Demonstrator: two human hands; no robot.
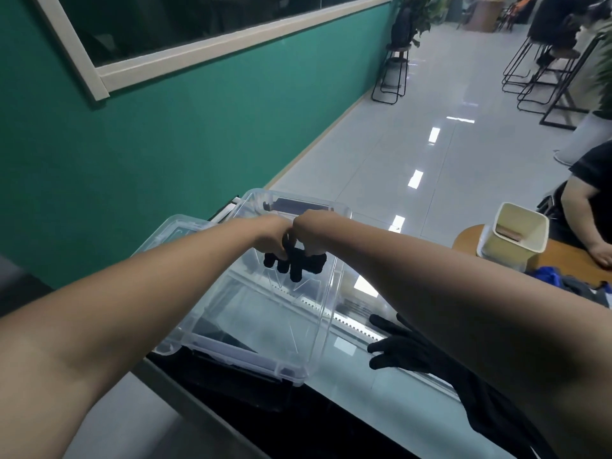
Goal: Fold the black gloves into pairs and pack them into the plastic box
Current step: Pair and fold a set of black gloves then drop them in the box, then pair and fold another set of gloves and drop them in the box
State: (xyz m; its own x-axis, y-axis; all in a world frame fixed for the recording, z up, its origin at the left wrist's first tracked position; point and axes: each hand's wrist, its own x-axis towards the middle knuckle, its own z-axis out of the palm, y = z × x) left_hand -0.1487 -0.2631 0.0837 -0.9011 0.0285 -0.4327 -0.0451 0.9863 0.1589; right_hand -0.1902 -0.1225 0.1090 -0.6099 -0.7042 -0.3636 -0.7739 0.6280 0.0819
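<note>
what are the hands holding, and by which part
Both the left hand and the right hand grip a bundle of black gloves by its top end; the glove tips dangle free over the plastic box.

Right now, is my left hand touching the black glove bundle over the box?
Touching. The head view shows the left hand gripping the black glove bundle from above, with the right hand pinching it too.

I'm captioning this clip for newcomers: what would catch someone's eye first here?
At the centre, the left hand and right hand grip a bundle of black gloves over the open clear plastic box. Loose black gloves lie at the lower right, and a teal wall fills the left.
</note>
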